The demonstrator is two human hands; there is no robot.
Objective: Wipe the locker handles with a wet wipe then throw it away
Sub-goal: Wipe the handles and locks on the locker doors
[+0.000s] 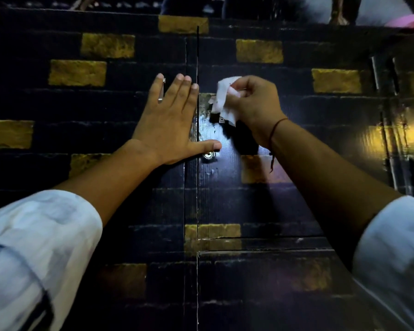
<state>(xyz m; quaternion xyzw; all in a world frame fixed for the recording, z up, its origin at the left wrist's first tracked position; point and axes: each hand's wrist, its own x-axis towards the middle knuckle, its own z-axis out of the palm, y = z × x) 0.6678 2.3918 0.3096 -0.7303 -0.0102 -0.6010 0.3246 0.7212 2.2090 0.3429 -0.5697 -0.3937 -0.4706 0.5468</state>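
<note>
Here, right hand (251, 103) pinches the wet wipe (222, 101) against the right door; left hand (170, 120) lies flat, covering a vertical handle (161, 90).

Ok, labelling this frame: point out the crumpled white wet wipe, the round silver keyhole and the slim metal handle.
crumpled white wet wipe (221, 101), head view, middle.
round silver keyhole (208, 156), head view, face.
slim metal handle (161, 91), head view, shaft.

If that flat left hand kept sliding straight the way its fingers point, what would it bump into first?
Probably nothing soon: the left hand lies flat on the locker door, fingers pointing up it. The metal handle sits between its fingers, and ahead only flat door shows up to the top edge.
</note>
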